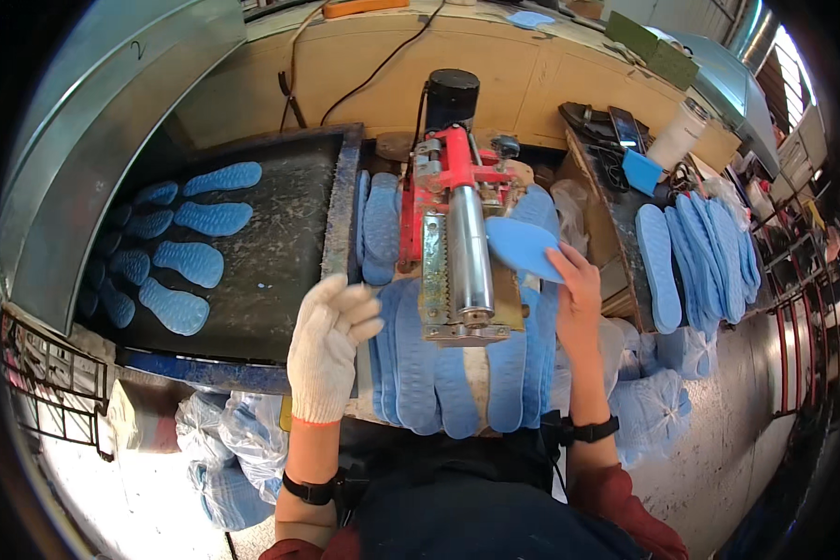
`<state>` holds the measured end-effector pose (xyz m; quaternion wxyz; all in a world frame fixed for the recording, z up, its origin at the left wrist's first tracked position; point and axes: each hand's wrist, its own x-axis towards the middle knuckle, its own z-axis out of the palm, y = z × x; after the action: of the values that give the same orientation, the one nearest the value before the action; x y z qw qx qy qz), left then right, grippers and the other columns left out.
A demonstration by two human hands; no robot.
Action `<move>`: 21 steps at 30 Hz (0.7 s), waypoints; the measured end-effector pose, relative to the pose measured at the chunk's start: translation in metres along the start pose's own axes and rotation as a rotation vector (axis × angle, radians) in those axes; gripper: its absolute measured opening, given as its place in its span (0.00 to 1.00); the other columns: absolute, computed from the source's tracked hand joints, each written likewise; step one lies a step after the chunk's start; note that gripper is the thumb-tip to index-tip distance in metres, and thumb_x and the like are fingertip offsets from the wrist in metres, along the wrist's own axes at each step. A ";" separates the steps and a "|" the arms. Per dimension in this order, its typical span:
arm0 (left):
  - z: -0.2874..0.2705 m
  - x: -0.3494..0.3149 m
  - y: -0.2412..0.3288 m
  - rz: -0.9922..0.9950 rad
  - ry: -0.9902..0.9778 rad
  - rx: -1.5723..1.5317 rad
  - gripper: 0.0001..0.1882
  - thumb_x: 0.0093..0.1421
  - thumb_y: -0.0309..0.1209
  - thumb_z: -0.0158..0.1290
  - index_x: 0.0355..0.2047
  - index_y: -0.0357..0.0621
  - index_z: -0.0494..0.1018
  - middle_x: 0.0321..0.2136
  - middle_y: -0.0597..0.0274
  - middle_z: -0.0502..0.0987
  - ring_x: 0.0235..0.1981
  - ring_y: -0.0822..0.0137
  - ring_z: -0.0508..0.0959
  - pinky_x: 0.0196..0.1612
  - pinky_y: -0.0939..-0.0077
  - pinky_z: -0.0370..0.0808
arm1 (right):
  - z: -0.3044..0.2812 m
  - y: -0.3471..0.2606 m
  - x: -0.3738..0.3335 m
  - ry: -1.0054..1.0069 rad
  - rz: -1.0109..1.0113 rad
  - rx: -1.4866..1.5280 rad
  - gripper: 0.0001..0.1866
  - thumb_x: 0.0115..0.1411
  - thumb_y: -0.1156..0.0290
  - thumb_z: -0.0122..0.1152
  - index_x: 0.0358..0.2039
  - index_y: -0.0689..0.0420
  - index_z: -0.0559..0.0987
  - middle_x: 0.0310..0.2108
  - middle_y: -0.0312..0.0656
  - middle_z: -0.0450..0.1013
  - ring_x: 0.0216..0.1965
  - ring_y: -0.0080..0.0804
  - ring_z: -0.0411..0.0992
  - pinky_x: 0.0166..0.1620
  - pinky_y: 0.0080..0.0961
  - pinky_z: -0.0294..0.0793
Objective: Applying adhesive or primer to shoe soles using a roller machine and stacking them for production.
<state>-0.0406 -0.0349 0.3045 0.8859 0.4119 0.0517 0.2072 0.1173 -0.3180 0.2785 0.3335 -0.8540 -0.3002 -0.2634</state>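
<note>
My left hand (331,350), in a white knitted glove, hovers left of a red roller machine (453,173) with its fingers spread and nothing in them. My bare right hand (576,285) pinches the edge of a smooth blue insole (525,248). That insole's left end meets the right side of the machine's shiny metal roller (471,257); whether it goes under the roller is hidden. Rows of blue insoles (415,359) lie beneath and in front of the machine. Another textured insole (381,229) rests just left of it.
A black conveyor belt (285,233) on the left carries several blue insoles (213,217). At right, a side table (616,219) bears stacked insoles (705,252), a phone (625,129), a blue box (641,172) and a white bottle (679,133). Bagged bundles (649,411) sit below.
</note>
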 end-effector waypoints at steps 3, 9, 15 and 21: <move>0.023 0.016 -0.005 0.073 -0.073 -0.002 0.31 0.65 0.47 0.43 0.61 0.38 0.56 0.53 0.46 0.67 0.53 0.55 0.69 0.54 0.60 0.69 | 0.004 -0.011 0.010 -0.055 -0.053 0.052 0.25 0.54 0.84 0.52 0.53 0.52 0.74 0.52 0.47 0.69 0.51 0.44 0.66 0.53 0.33 0.66; 0.069 0.052 -0.021 0.177 -0.235 0.099 0.38 0.66 0.53 0.37 0.66 0.38 0.45 0.64 0.42 0.49 0.66 0.52 0.52 0.64 0.57 0.55 | 0.016 -0.009 -0.019 0.040 0.154 0.470 0.20 0.60 0.77 0.54 0.54 0.57 0.69 0.49 0.45 0.70 0.43 0.33 0.69 0.47 0.26 0.69; 0.059 0.075 -0.049 0.279 -0.308 0.538 0.39 0.66 0.57 0.31 0.66 0.41 0.44 0.62 0.43 0.53 0.63 0.52 0.56 0.64 0.60 0.54 | 0.029 0.005 -0.074 0.141 0.652 0.726 0.10 0.66 0.70 0.49 0.45 0.59 0.69 0.36 0.39 0.72 0.35 0.22 0.70 0.40 0.19 0.69; 0.023 0.079 -0.061 0.145 -0.233 0.720 0.40 0.65 0.61 0.26 0.67 0.44 0.44 0.59 0.45 0.57 0.61 0.53 0.60 0.64 0.62 0.54 | 0.051 -0.004 -0.108 -0.165 0.707 0.730 0.10 0.65 0.74 0.48 0.46 0.60 0.68 0.33 0.39 0.73 0.32 0.23 0.71 0.35 0.20 0.71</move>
<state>0.0575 -0.0537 0.2800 0.6677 0.7198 -0.0091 0.1897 0.0541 -0.3146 0.1775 0.6539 -0.7491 -0.0907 0.0556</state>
